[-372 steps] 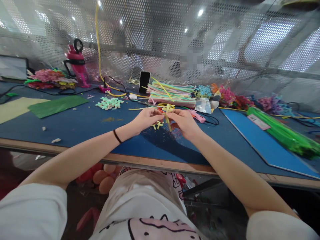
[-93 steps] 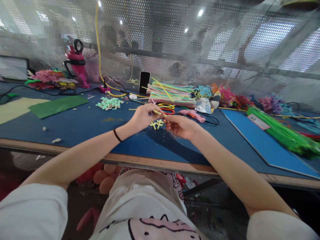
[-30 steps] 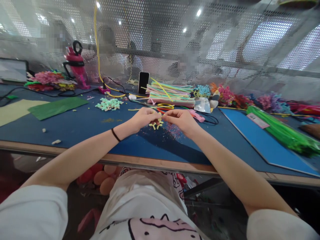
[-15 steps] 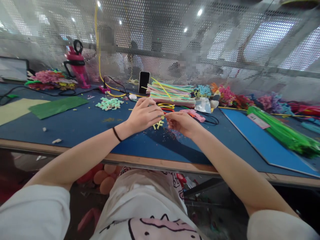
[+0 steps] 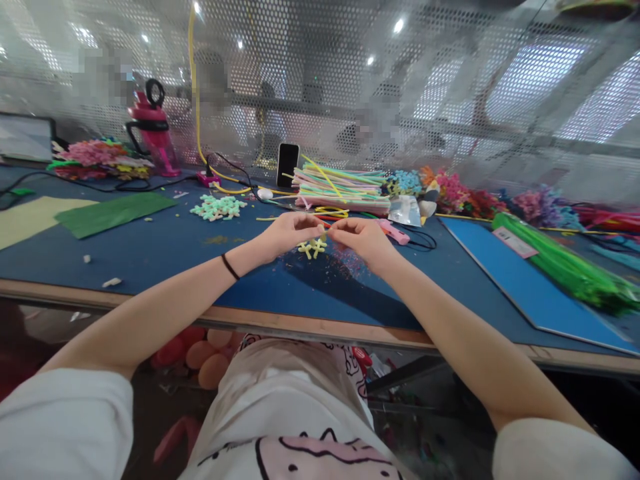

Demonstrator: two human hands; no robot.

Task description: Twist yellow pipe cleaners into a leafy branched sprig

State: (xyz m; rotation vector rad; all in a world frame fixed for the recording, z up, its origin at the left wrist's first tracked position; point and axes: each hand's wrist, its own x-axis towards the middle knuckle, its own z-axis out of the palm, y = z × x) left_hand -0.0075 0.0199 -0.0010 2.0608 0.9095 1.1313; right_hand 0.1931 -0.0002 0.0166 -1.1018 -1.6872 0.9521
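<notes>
A blue tabletop (image 5: 270, 293) with a pale wooden front edge is spread across the middle of the frame, backed along the top by a grey perforated screen (image 5: 310, 50). A pink bottle (image 5: 156, 137) is stood at upper left, a phone (image 5: 287, 165) is propped upright at upper centre, and just right of it a bundle of pastel stems (image 5: 345, 185) is stacked. Mint-green pieces (image 5: 219, 207) are heaped left of centre, a green sheet (image 5: 115, 212) is laid farther left, and a blue board (image 5: 520, 283) is partly overlaid by a green packet (image 5: 565, 260) at right. Both forearms are stretched in from the lower corners, and the hands are brought together at the centre. The fingers of the left hand (image 5: 294, 236) are curled, thumb and fingertips closed, and the right hand (image 5: 366, 243) is pinched opposite; a small yellow piece (image 5: 324, 235), mostly hidden, is gripped between their tips. Below it, yellow branched pieces (image 5: 313, 249) are laid on the tabletop. Half a second ago the left hand was raised, its back turned up; now it is lowered, and more of the branched pieces is exposed. The nozzle of the pink glue gun (image 5: 396, 232), visible then, is now covered by the right hand.
</notes>
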